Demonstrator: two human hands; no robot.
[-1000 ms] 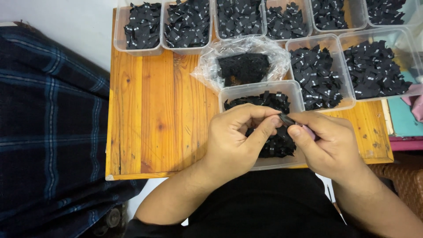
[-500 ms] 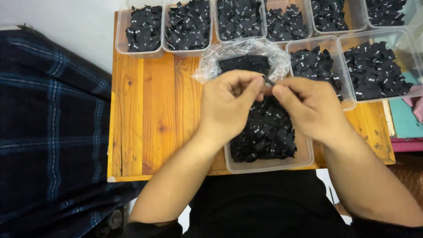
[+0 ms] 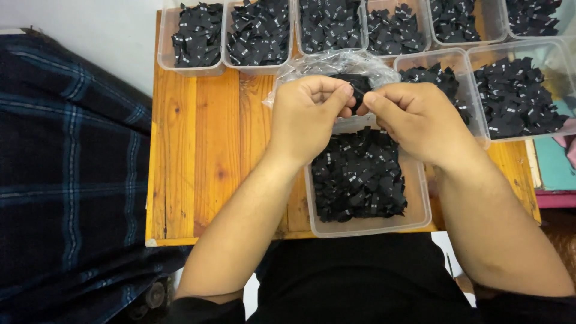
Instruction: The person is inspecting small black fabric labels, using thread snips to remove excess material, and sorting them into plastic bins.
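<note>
Both hands meet in the upper middle of the frame, over a clear bag (image 3: 336, 63). The left hand (image 3: 306, 117) has its thumb and fingers pinched shut on a small black tag (image 3: 359, 84). The right hand (image 3: 420, 120) pinches in from the other side, its fingertips close to the same tag. I cannot tell if it holds that tag or a second one, because the fingers hide the spot. The tag is held up off the desk (image 3: 204, 156), between the two hands, so both can work on it at once.

Right below the hands, in the middle of the frame, sits a clear tub (image 3: 420, 210) full of the same black tags. It is the tub nearest the person, so it is easy to reach into. The bag lies just above it and touches its far edge. More black tags show inside the bag, behind the fingers.

Along the top of the frame stands a row of tubs (image 3: 168, 60), side by side, each with its own pile of black tags. Two more tubs (image 3: 480, 96) sit at the upper right, just beside the right hand. Keeping the piles in their own tubs likely stops them from mixing.

The desk is bare wood on the left. A dark checked cloth (image 3: 66, 180) fills the left side of the frame, off the desk.
</note>
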